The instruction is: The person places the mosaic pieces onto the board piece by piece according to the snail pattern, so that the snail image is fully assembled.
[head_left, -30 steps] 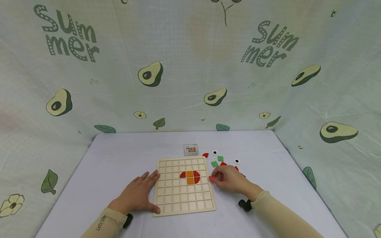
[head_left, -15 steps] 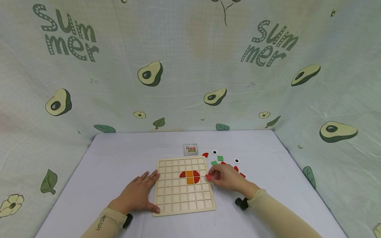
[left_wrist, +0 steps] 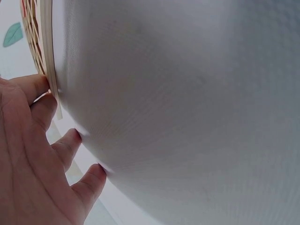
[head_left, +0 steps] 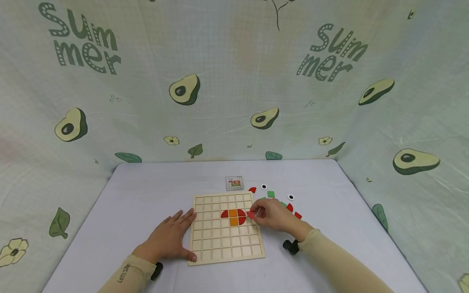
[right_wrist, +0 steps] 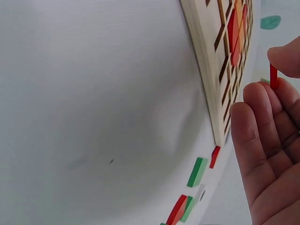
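Note:
A square wooden grid board lies on the white table. Set in its cells are orange squares and red curved pieces. My left hand rests along the board's left edge, fingers spread and thumb at the near corner. In the left wrist view, fingertips touch the board's side. Above the board's right part, my right hand pinches a small red tile between thumb and index finger. The right wrist view shows that tile edge-on, so its full shape is hidden there.
A picture card lies behind the board. Right of it are a red quarter-circle, round eye pieces, a green square and several loose red tiles. A printed cloth hangs behind the table.
My right hand has moved left with the red tile, from beside the board's right edge to above its right columns. My left hand stays in place.

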`<state>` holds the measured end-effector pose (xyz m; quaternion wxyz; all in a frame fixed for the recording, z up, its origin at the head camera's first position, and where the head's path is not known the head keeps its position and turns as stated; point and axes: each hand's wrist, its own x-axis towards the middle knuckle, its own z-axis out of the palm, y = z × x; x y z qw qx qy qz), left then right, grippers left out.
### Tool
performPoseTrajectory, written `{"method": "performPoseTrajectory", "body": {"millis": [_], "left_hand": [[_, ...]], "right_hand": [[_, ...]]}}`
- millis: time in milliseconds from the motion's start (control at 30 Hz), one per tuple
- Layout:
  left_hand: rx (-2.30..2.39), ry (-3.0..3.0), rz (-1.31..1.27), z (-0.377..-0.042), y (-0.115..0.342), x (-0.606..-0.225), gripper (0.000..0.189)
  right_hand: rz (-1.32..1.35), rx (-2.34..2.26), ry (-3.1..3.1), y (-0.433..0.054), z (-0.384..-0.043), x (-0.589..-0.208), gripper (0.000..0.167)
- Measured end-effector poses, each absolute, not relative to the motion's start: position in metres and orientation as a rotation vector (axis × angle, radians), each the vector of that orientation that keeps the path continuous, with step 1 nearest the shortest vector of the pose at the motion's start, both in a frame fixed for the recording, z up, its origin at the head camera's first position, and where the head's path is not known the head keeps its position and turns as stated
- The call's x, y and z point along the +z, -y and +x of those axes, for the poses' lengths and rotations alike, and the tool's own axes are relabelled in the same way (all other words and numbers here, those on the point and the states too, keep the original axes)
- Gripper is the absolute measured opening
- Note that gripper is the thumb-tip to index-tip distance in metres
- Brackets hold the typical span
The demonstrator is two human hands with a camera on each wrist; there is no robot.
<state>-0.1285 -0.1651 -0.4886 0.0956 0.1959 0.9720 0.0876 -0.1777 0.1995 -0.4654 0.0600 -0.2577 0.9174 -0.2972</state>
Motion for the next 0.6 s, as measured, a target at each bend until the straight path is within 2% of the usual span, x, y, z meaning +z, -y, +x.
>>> {"method": "performPoseTrajectory", "body": {"millis": [600], "left_hand": [[0.26, -2.887, 0.597, -0.131, 0.167, -0.491, 0.134]], "right_hand": [[-0.766, -0.957, -2.699, -0.178, -0.179, -0.461, 0.018]]}}
